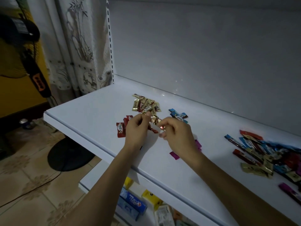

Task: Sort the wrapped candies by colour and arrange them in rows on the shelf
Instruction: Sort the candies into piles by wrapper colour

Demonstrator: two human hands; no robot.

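Partway there: sorted so far into gold pile (145, 105), red group (123, 126), blue group (178, 116) and a few purple candies (174, 155), loose clusters on the shelf (81, 115), not rows, with a mixed heap (268, 155) far right yet to do. Pinching in front of the gold pile, fingers curled: left hand (136, 129) on a dark red candy (153, 130), right hand (176, 133) seemingly on a gold candy (154, 120). Well clear of toothpaste boxes (132, 204) below, fan (32, 67) off left.

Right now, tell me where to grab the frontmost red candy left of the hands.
Best pinched across its long sides from above: the red candy lies flat on the shelf, open to its left, the left hand close on its right.
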